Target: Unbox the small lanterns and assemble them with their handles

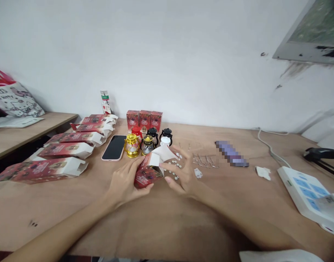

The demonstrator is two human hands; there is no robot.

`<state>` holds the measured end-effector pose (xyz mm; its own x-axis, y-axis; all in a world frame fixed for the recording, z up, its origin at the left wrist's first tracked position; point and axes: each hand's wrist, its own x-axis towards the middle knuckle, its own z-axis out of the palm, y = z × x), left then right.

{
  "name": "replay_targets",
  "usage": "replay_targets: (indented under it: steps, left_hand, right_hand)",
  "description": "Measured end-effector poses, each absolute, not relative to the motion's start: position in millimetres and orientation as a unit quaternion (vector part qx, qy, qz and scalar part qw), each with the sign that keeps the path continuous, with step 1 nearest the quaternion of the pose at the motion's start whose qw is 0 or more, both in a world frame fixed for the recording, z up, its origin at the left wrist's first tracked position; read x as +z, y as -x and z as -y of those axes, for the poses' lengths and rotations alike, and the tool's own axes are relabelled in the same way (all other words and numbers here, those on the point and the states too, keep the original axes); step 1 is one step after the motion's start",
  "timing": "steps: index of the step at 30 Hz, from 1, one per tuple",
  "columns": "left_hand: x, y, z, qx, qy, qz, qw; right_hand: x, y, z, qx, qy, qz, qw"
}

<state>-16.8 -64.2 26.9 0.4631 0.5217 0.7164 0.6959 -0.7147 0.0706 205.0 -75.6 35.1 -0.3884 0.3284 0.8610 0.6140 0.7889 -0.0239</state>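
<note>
My left hand grips a small red carton from the left, its white end flaps open toward the far right. My right hand curls against the open end of that carton, fingers at the flaps. Under and beside my right hand lie several small round button cells. Just beyond the carton stand several tiny lanterns: a gold one, a black and yellow one, and black ones.
A phone lies face up left of the lanterns. Several flattened red cartons lie at the left, three upright red boxes at the back. Small metal hooks, a white device, a cable and a bottle are around.
</note>
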Motion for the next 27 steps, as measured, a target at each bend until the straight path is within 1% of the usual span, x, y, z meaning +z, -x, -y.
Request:
replay_targets:
  steps: [3, 6, 9, 11, 16, 20, 23, 27]
  left_hand:
    - [26, 16, 64, -0.373, 0.848, 0.358, 0.117]
    - [26, 14, 64, -0.385, 0.847, 0.352, 0.106]
    - [26, 13, 63, -0.403, 0.842, 0.351, 0.078]
    - [25, 13, 62, -0.407, 0.842, 0.348, 0.065]
    - [22, 10, 68, -0.399, 0.850, 0.340, 0.060]
    - [20, 8, 77, -0.389, 0.856, 0.336, 0.054]
    - [19, 7, 79, -0.387, 0.857, 0.337, 0.041]
    - [21, 7, 77, -0.397, 0.848, 0.350, 0.034]
  right_hand:
    - [36, -202, 78, -0.194, 0.275, 0.818, 0.467]
    - [38, -203, 81, -0.235, 0.295, 0.788, 0.487]
    - [36, -202, 83, -0.240, 0.333, 0.759, 0.504]
    - [34, -199, 83, -0.198, 0.363, 0.762, 0.498]
    - [34, -193, 83, -0.038, 0.404, 0.784, 0.469]
    - [34, -192, 83, 0.059, 0.400, 0.761, 0.507]
    - [33, -191, 83, 0.092, 0.395, 0.738, 0.540]
    - [39, -192, 84, 0.101, 0.392, 0.712, 0.573]
